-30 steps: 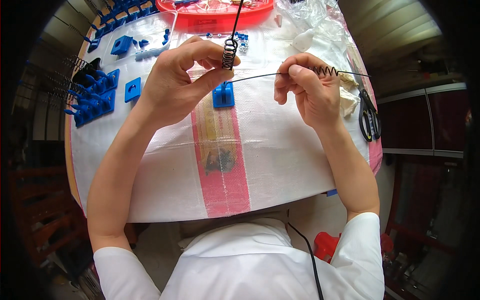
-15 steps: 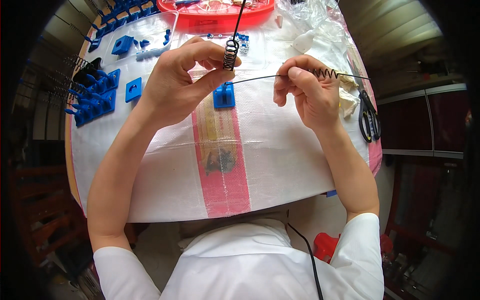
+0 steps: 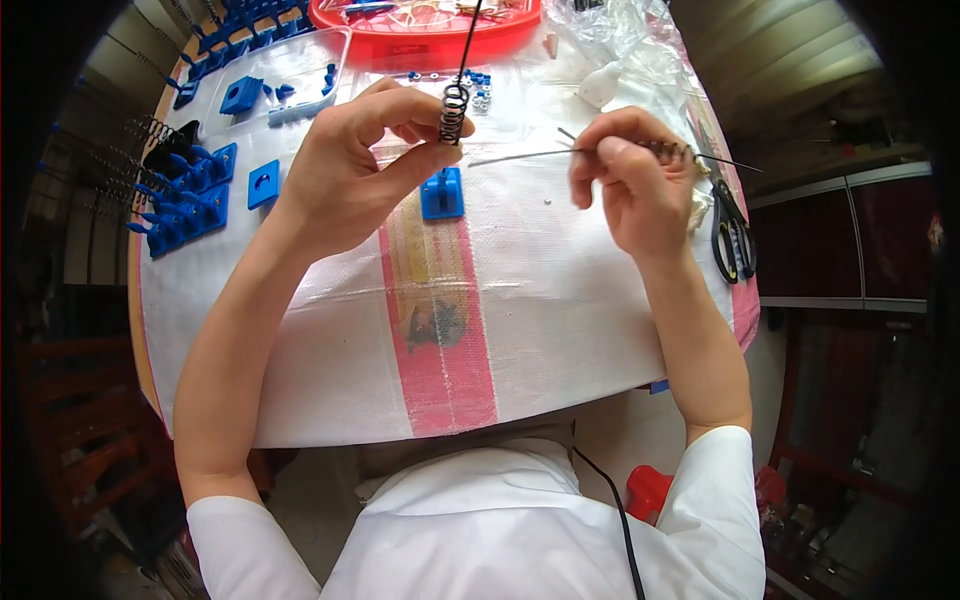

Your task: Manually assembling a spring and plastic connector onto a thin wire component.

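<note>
My left hand (image 3: 345, 175) pinches a black coil spring (image 3: 454, 112) between thumb and fingers, held upright above the table. From its top a straight wire end runs up toward the far edge. Just below this spring a small blue plastic piece (image 3: 441, 196) lies on the table. To the right, my right hand (image 3: 640, 190) is closed on a second black spring (image 3: 680, 152), held roughly level. One long wire end points left toward my left hand, and another sticks out past the knuckles on the right. My right fingers hide part of its coils.
At the left lie a blue square with a hole (image 3: 263, 184) and a row of blue parts with springs (image 3: 190, 218). Farther back stand a clear plastic tray (image 3: 215, 115) and a red tray (image 3: 430, 48). Black scissors (image 3: 733, 240) and crumpled clear plastic (image 3: 640, 45) are at the right.
My right hand has shifted a little to the right with its spring. The long wire end has drawn away from the left spring, and a short wire end now shows above my right fingers.
</note>
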The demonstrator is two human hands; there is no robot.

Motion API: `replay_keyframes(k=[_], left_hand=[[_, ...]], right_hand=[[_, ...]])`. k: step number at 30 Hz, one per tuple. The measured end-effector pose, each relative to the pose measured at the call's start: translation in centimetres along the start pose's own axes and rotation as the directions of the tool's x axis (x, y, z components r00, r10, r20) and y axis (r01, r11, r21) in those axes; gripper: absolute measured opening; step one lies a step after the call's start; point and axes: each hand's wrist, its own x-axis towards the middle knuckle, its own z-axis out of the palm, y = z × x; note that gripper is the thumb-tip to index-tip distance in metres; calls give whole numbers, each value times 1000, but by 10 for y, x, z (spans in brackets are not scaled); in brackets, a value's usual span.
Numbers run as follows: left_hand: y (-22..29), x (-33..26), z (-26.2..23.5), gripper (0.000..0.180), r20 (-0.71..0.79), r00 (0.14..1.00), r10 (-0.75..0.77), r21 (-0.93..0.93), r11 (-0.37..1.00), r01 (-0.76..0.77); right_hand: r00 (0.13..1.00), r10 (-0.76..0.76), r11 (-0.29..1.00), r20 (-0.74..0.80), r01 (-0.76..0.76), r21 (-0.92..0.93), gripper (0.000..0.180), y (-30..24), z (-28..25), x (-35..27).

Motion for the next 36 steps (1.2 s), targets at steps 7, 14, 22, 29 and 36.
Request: replay_keyframes(k=[7,14,22,29,36], left_hand=[[0,-2,-1,20,-7,1000,-25,2,1000,25],[1,-1,1,19,-12,1000,-28,-11,1000,28],[2,-2,0,18,-17,998,-61,-18,998,61],[3,-3,0,20,-33,998,-54,-65,997,52],[4,-2,-2,19,-21,997,-78,-52,996,77]], right_hand=[[901,-433,691,38,359,-627,12,-53,-30,9],[816,-52,-14,576,576,-817,37,-20,-39,-29],[779,49,-205,625,620,-757,32,-6,-21,-18],[939,-110,453,325,338,-825,28,-28,33,2],[975,32,860,218,84,-504,34,-11,57,23]])
